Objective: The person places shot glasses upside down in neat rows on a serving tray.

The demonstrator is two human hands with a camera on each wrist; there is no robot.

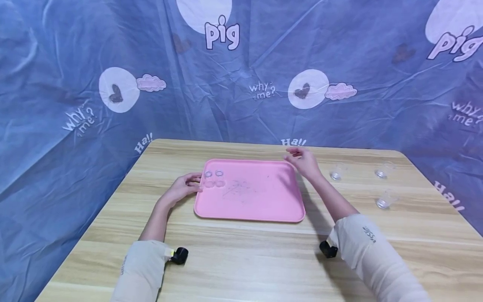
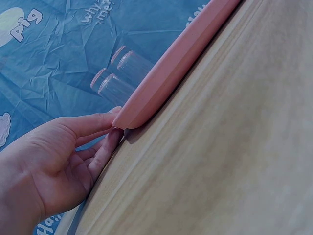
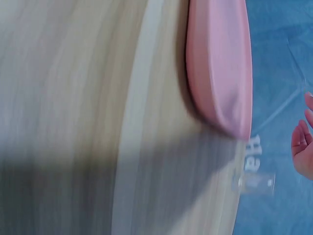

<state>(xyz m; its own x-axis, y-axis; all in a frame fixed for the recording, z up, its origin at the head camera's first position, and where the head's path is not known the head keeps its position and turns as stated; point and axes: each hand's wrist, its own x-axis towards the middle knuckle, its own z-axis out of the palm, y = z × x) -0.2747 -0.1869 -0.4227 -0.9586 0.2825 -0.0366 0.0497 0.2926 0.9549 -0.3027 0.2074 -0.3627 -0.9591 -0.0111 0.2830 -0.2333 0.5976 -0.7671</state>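
A pink tray [image 1: 260, 197] lies flat on a wooden table. Small clear glasses [image 1: 213, 173] stand close together in its far left corner, and in the left wrist view the glasses [image 2: 122, 73] rise behind the tray's rim [image 2: 166, 73]. My left hand [image 1: 188, 181] rests on the table with straight fingers touching the tray's left edge; its fingertips [image 2: 113, 133] meet the rim from the side and below. My right hand [image 1: 298, 157] hovers over the tray's far right corner, fingers relaxed, holding nothing. The right wrist view shows only its fingertips [image 3: 302, 147], beside the tray corner [image 3: 220, 73].
Three more clear glasses stand on the table right of the tray: one [image 1: 337, 172] nearest the right hand, one [image 1: 384, 170] farther right, one [image 1: 385, 199] nearer me. A blue printed sheet [image 1: 241, 75] hangs behind and beside the table.
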